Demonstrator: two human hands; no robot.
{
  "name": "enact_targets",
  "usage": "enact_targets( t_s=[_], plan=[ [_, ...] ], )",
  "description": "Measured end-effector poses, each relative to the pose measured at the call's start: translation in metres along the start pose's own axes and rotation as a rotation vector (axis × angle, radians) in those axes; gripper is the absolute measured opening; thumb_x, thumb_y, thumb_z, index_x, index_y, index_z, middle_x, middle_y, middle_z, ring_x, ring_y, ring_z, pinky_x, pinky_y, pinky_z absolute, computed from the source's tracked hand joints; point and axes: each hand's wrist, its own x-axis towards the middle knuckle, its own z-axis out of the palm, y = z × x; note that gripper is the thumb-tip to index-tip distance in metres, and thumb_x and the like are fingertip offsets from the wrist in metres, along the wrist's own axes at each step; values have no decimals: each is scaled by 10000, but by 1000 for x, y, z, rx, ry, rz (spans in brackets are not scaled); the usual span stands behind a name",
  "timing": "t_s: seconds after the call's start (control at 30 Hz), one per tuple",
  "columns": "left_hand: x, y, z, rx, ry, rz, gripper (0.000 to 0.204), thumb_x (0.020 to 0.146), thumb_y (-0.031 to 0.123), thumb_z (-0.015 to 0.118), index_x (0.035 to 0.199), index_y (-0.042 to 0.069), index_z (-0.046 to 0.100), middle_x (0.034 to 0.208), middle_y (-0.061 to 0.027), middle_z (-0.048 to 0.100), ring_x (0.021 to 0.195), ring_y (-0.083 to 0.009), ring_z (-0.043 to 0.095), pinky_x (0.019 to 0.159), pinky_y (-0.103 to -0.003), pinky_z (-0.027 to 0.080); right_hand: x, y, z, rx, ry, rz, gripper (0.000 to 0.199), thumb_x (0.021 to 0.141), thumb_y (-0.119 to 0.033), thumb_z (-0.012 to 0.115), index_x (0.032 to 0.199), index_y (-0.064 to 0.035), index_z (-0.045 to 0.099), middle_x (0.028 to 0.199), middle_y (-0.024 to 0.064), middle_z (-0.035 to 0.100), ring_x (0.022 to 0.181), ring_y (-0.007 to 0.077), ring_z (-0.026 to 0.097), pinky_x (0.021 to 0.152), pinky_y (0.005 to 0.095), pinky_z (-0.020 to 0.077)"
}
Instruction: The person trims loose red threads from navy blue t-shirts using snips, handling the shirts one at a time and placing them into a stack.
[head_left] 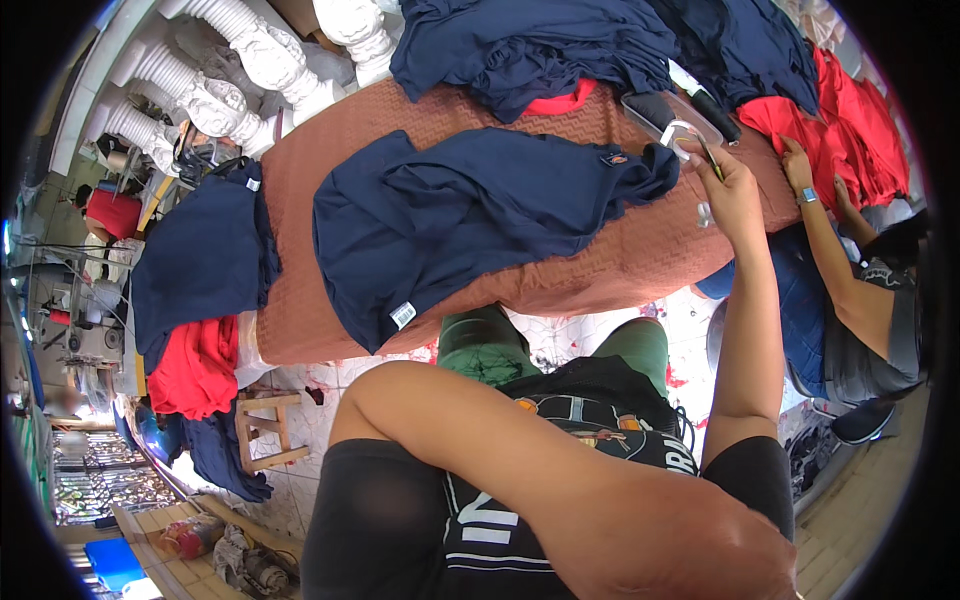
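My right hand [735, 195] reaches to the far right of the table, fingers closed on a slim black-and-yellow tool [712, 160]. Just beyond its fingertips is a white looped piece [680, 132], next to a clear plastic box [650, 108]. Spread across the table, a navy shirt [460, 200] has its narrow end close to this hand; a white tag [402, 316] shows at its near edge. My left arm crosses in front of my body, with my left hand [745, 550] low at the right, its fingers hidden from view.
A brown-covered table [290, 190] carries navy garments [540, 50] at the back and a dark-handled tool [715, 115]. Another person's hand [797, 165] touches red cloth [850, 130] at right. Navy cloth [205, 250] and red cloth [195, 365] lie left, near a wooden stool [265, 432].
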Motion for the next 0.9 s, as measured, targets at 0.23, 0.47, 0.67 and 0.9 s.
enact_targets(
  t_s=[0.23, 0.47, 0.67, 0.9],
  plan=[
    [-26, 25, -66, 567, -111, -367, 306, 853, 199, 646, 1109, 35, 608, 1055, -135, 607, 1014, -327, 577, 866, -397, 468, -9, 27, 43, -121, -19, -182, 295, 861, -90, 636, 1150, -121, 683, 1197, 116, 651, 1049, 272, 644, 906, 350, 493],
    [-158, 34, -228, 2082, 494, -643, 285, 789, 172, 740, 1029, 47, 653, 1133, -125, 649, 1090, -296, 602, 945, -383, 453, 4, 43, 86, 35, -38, 17, 231, 829, -139, 703, 1045, -57, 686, 1099, 77, 671, 951, 232, 645, 856, 339, 495],
    [-114, 126, -158, 1108, 998, -451, 168, 941, 166, 626, 1026, 22, 612, 907, 21, 616, 836, -47, 560, 754, -204, 469, -13, -22, 17, 603, -579, 336, 178, 875, -193, 715, 932, -32, 663, 760, -35, 609, 744, 66, 557, 692, 228, 456],
    [-154, 110, -189, 2164, 849, -630, 253, 827, 116, 712, 1066, 54, 655, 954, -108, 677, 911, -245, 644, 832, -342, 501, -28, 12, 74, 147, -192, 92, 199, 813, -192, 743, 945, -46, 706, 849, 100, 703, 810, 177, 655, 757, 317, 498]
  ],
)
